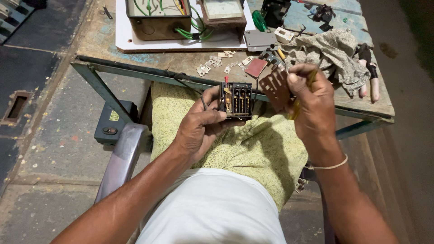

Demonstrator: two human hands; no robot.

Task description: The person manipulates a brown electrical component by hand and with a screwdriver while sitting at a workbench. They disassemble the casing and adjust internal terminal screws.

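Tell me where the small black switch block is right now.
In the head view the black switch block sits centre frame, gripped in the left hand above the yellow-green cloth, just before the workbench edge.

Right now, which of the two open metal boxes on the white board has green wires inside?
The rusty brown box on the left; the other box shows a pale panel.

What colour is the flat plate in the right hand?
Reddish brown, with pale rectangular cut-outs; the plate shows best in the head view, held up by the right hand.
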